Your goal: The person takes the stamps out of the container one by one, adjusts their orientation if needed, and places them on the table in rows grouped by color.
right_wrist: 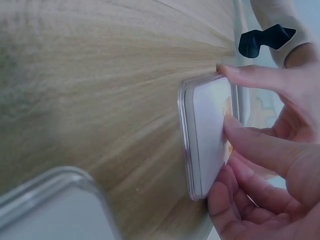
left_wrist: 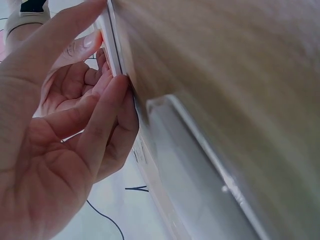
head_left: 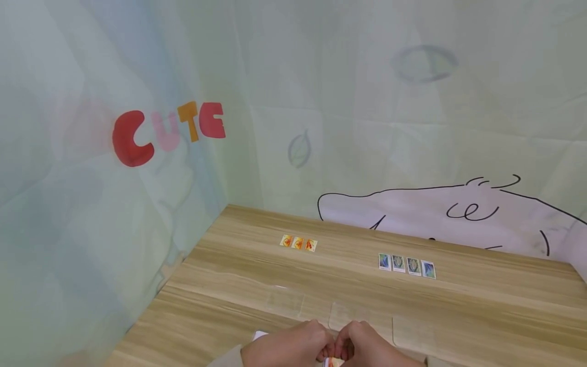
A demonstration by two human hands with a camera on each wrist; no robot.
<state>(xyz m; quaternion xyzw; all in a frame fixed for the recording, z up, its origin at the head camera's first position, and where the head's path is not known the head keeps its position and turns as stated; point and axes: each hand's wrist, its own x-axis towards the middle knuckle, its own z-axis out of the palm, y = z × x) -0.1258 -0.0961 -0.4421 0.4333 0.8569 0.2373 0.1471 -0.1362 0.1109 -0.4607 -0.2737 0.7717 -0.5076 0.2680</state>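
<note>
Both hands meet at the bottom middle of the head view, around a card with an orange picture. My left hand pinches one edge of it with thumb and fingers. My right hand pinches it from the other side. In the right wrist view it shows as a white-bordered card in a thick clear case, standing tilted close over the wood, right thumb on its face. From the left wrist view only its thin edge shows, between the fingertips.
Three orange cards lie in a row at the back of the wooden table, with a row of several blue-green cards to their right. Clear rectangular pieces lie nearer. A white-faced clear case sits beside the hands. Fabric walls enclose the table.
</note>
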